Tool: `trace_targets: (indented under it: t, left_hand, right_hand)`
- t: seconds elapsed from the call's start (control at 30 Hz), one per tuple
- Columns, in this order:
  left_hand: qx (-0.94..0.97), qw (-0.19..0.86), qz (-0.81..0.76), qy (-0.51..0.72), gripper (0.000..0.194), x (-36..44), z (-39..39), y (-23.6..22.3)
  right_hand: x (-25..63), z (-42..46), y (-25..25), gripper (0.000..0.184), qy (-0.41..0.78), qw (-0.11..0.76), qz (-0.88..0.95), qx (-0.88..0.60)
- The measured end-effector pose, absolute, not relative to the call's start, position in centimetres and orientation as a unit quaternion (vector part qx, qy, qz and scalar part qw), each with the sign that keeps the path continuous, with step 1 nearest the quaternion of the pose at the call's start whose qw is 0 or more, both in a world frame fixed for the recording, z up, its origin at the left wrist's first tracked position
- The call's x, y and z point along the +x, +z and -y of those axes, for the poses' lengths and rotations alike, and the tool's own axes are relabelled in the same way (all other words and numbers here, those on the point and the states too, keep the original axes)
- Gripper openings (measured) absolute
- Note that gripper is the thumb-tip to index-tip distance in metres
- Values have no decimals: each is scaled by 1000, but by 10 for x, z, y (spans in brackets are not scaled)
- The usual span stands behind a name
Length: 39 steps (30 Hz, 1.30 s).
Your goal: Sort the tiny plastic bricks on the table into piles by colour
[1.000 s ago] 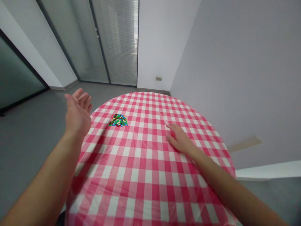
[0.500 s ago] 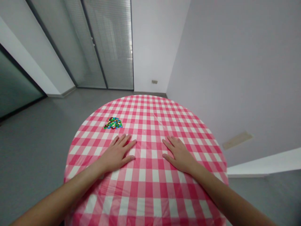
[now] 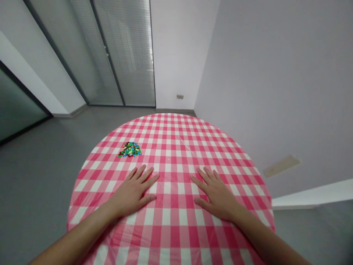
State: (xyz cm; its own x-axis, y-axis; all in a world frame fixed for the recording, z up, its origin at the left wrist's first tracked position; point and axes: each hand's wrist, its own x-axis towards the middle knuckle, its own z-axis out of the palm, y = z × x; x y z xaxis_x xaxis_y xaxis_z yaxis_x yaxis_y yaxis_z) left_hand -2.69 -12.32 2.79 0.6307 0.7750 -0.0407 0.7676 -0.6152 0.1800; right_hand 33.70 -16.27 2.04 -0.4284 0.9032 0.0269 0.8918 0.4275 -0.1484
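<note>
My left hand (image 3: 134, 193) lies flat on the red-and-white checked tablecloth (image 3: 171, 202), palm down, fingers spread, with nothing in it. My right hand (image 3: 216, 193) rests the same way on the cloth to the right, also holding nothing. Just beyond the left fingertips, and apart from them, is a heap of small pieces (image 3: 130, 149) in green, blue, brown, red and cream; they look like tiny building bricks. A strip of checked cloth separates the two hands.
The cloth covers a round table. Behind it stand a glass partition with blinds (image 3: 132, 55) and a white wall with a socket (image 3: 180, 96). A grey wall (image 3: 270, 92) runs along the right, with a white ledge (image 3: 311, 193) low down. Grey floor (image 3: 35, 184) shows at left.
Both hands now sit slightly nearer to me, with the right fingers spread a little wider. The view has shifted slightly, and the table and heap appear lower.
</note>
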Motion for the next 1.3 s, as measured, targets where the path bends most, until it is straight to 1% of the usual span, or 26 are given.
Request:
trace_targets:
  t: [0.23,0.8,1.3]
  left_hand:
    - [898,72,-434,-2,68,-23,125,30]
    - [896,84,-436,-4,67,-23,125,32]
    - [896,78,-436,1,66,-24,126,29]
  right_hand:
    - [337,164,21,71,73,25,842,-533]
    - [339,163,18,70,69,54,843,-530]
    - [337,163,19,71,65,39,844,-531]
